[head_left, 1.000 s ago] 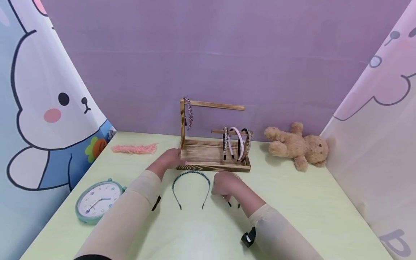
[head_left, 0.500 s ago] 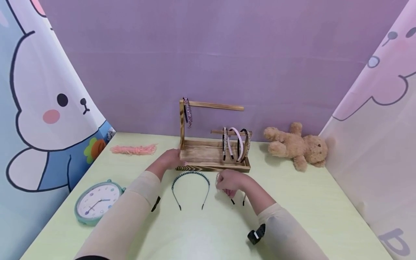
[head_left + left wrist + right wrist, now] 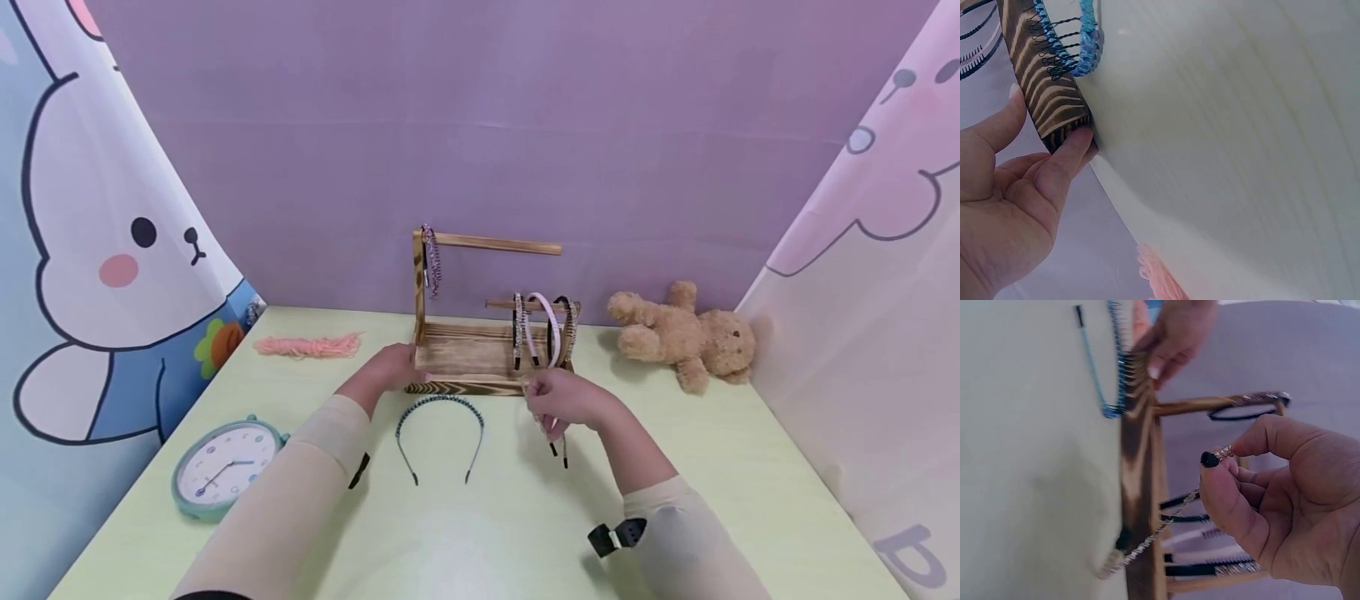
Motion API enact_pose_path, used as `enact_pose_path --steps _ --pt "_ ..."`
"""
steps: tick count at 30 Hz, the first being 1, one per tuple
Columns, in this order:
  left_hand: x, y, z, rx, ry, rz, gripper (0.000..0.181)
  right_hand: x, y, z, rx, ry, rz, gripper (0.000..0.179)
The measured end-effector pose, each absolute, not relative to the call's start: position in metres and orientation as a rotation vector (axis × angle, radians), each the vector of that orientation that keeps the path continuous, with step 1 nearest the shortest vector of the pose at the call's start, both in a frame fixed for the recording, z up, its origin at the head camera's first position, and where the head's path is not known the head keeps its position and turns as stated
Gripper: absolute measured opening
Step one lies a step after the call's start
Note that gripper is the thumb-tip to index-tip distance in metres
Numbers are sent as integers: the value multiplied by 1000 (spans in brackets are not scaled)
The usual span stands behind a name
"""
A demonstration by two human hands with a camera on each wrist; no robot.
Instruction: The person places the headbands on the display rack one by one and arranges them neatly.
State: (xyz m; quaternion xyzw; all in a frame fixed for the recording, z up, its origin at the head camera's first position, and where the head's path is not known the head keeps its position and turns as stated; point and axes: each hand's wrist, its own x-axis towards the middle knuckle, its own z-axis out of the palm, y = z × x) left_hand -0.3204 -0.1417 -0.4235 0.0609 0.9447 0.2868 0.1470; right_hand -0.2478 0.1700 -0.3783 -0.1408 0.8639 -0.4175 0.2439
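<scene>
My left hand (image 3: 392, 367) grips the front left corner of a wooden headband stand (image 3: 461, 387), thumb on one side and fingers on the other in the left wrist view. My right hand (image 3: 566, 396) pinches a thin beaded headband (image 3: 1147, 542) near one black tip, just in front of the stand's right side. Its other end hangs down in the right wrist view. A teal beaded headband (image 3: 440, 398) lies on the table between the hands. A purple beaded headband (image 3: 434, 262) hangs on the upper bar, and a pink headband (image 3: 555, 321) with several others hangs on the lower bar.
A round green-rimmed clock (image 3: 228, 462) lies at the left, with a bundle of pink yarn (image 3: 307, 345) behind it. The brown teddy bear (image 3: 682, 337) lies at the back right. A purple backdrop (image 3: 480, 150) rises behind the table.
My right hand has lifted the beaded headband off the table and moved it right and towards the stand. The left hand stays at the stand's corner.
</scene>
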Motion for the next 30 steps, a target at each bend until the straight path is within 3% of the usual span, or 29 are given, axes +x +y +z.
enact_pose_path --steps 17,30 --pt "-318 -140 -421 161 2717 824 71 -240 248 -319 -321 2476 -1223 22" --pt "-318 -141 -420 145 2715 820 74 -263 260 -290 -266 2742 -1269 21"
